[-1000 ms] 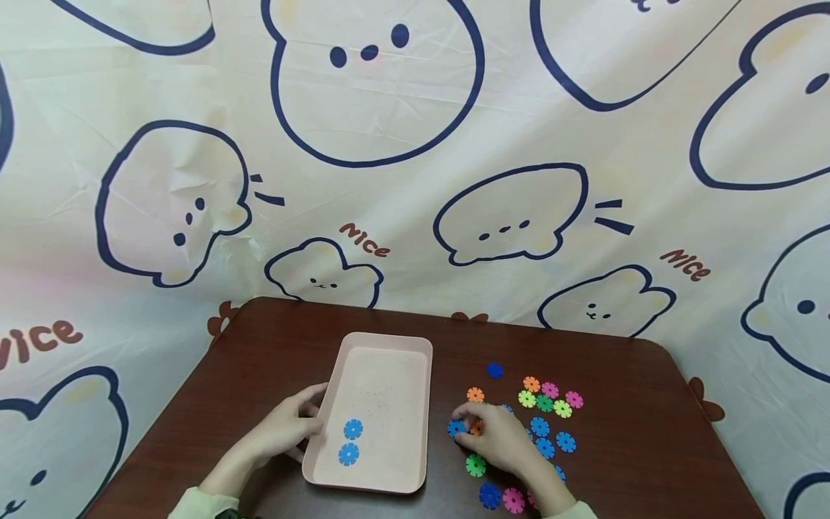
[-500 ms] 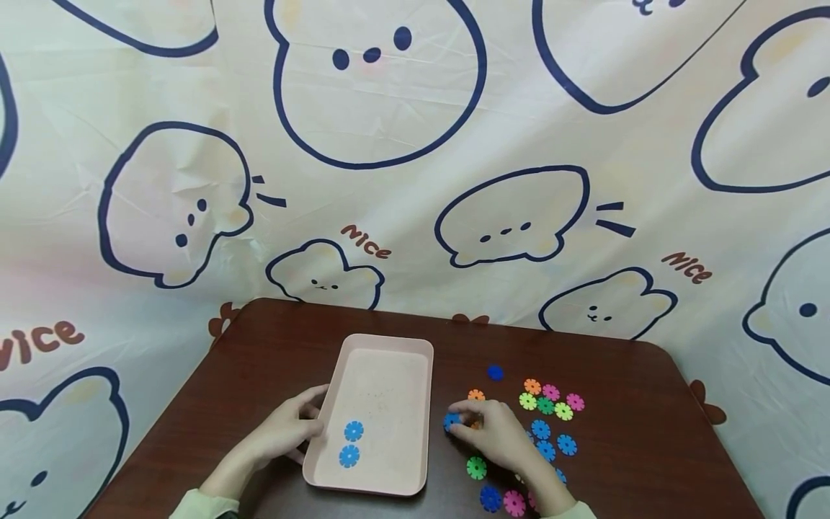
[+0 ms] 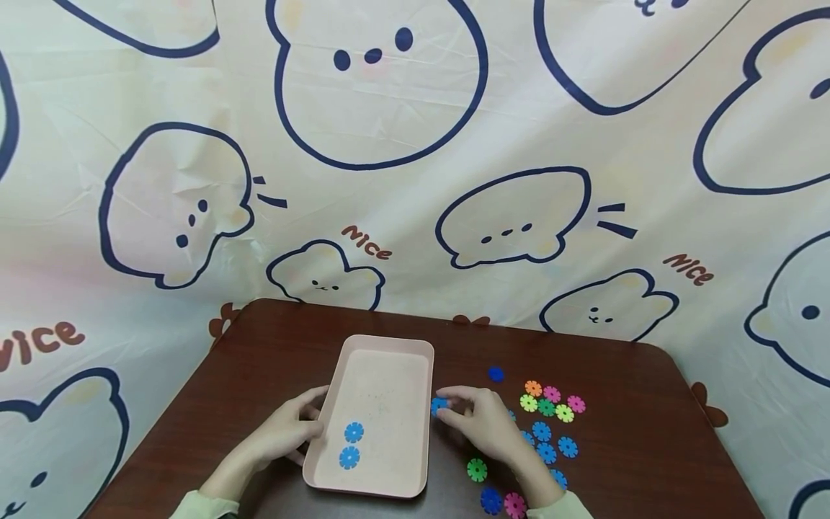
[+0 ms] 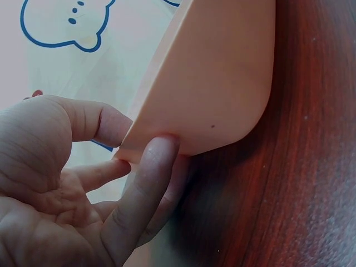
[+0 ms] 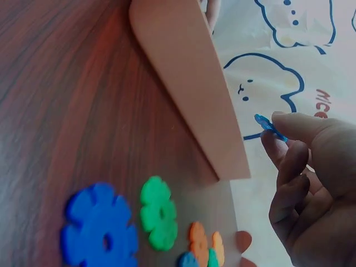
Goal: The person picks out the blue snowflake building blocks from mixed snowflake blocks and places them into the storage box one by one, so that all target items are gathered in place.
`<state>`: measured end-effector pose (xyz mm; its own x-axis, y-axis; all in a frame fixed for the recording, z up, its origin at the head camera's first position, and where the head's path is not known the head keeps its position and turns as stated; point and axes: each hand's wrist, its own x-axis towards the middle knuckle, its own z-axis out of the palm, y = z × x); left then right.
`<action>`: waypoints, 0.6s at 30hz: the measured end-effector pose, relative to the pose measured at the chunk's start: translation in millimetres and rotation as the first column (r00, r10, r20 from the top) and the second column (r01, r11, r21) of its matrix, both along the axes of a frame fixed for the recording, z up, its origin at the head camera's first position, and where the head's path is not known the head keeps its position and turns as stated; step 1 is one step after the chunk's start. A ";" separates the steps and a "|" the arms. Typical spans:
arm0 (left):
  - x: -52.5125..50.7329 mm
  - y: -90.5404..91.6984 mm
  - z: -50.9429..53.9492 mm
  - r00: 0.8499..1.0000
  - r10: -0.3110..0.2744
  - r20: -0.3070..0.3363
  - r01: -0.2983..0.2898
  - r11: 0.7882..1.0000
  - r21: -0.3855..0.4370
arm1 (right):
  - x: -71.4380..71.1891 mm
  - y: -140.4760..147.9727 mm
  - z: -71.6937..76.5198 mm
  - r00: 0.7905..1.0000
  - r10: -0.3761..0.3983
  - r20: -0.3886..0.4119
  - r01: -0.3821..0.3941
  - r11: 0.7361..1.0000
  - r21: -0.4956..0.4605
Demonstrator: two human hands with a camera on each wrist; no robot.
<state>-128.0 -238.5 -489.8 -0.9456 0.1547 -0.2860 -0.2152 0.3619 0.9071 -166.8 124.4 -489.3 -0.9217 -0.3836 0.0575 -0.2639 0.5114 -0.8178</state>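
A pink shallow tray (image 3: 382, 382) lies on the table with two light-blue snowflake discs (image 3: 349, 457) inside, near its front left. At its left edge my left hand (image 3: 285, 427) grips the tray, the thumb against the outer wall (image 4: 211, 83) in the left wrist view. Just off the tray's right edge, my right hand (image 3: 486, 422) pinches a blue snowflake disc (image 3: 439, 406) between thumb and index finger. The right wrist view shows this disc (image 5: 270, 127) nearly edge-on, raised above the table, with the other fingers curled.
Right of the tray, loose discs are spread on the dark brown table (image 3: 622, 389): a green one (image 3: 477, 470), a dark blue one (image 3: 491, 500), a pink one (image 3: 515, 504) and several light-blue ones (image 3: 547, 453). Farther back lies a mixed-colour cluster (image 3: 547, 407). A patterned cloth (image 3: 415, 202) hangs behind.
My right hand has lifted the blue disc and carried it left toward the tray's right edge. My left hand has stayed at the tray.
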 end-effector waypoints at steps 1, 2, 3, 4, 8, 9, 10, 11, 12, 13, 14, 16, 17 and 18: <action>0.2 -0.1 -0.1 1.000 -0.001 -0.001 0.001 1.000 0.003 | -0.4 -2.5 1.4 1.000 0.006 0.001 -0.006 1.000 -0.014; 0.3 -0.2 0.0 1.000 -0.001 -0.002 0.001 1.000 0.007 | -0.8 -5.2 2.6 1.000 0.012 -0.001 -0.012 1.000 -0.027; 0.4 -0.3 0.0 1.000 -0.001 -0.002 0.001 1.000 0.010 | -1.1 -7.9 3.9 1.000 0.018 -0.004 -0.018 0.999 -0.035; 0.5 -0.4 0.0 1.000 -0.002 -0.001 0.002 1.000 0.012 | -1.5 -10.6 5.0 1.000 0.023 -0.005 -0.023 0.999 -0.043; -0.2 -1.1 -0.3 1.000 -0.002 0.000 0.002 1.000 0.018 | -3.4 -22.8 8.0 0.999 0.037 -0.021 -0.038 0.998 -0.054; -0.4 -1.2 -0.4 1.000 -0.003 0.000 0.003 1.000 0.019 | -3.9 -26.0 8.6 0.999 0.040 -0.024 -0.041 0.998 -0.053; -0.5 -1.4 -0.5 1.000 -0.004 -0.001 0.004 1.000 0.020 | -4.4 -29.3 9.2 0.999 0.044 -0.030 -0.046 0.997 -0.054; -0.7 -1.5 -0.6 1.000 -0.005 -0.001 0.005 1.000 0.022 | -5.1 -32.5 9.4 0.998 0.048 -0.036 -0.050 0.997 -0.053; -0.6 -1.6 -0.6 1.000 -0.006 -0.002 0.006 1.000 0.024 | -5.5 -35.6 9.6 0.998 0.051 -0.038 -0.053 0.997 -0.051; -0.6 -1.7 -0.7 1.000 -0.008 -0.002 0.008 1.000 0.025 | -5.9 -38.6 9.7 0.998 0.055 -0.042 -0.057 0.997 -0.050; -0.5 -1.8 -0.7 1.000 -0.008 -0.002 0.008 1.000 0.026 | -6.6 -41.6 9.5 0.997 0.060 -0.045 -0.062 0.997 -0.050; -0.3 -1.9 -0.9 1.000 -0.010 -0.003 0.010 1.000 0.026 | -7.8 -47.1 8.7 0.997 0.067 -0.049 -0.069 0.997 -0.044; -0.1 -2.0 -1.1 1.000 -0.011 -0.003 0.011 1.000 0.028 | -8.5 -49.8 8.4 0.996 0.071 -0.047 -0.073 0.996 -0.041; 0.0 -2.0 -1.2 1.000 -0.010 -0.003 0.010 1.000 0.027 | -9.0 -52.7 8.6 0.997 0.074 -0.038 -0.075 0.996 -0.037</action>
<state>-128.1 -240.5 -490.9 -0.9449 0.1719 -0.2786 -0.2087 0.3391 0.9173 -175.8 71.7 -480.7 -0.8877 -0.4480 0.1063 -0.3297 0.4575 -0.8258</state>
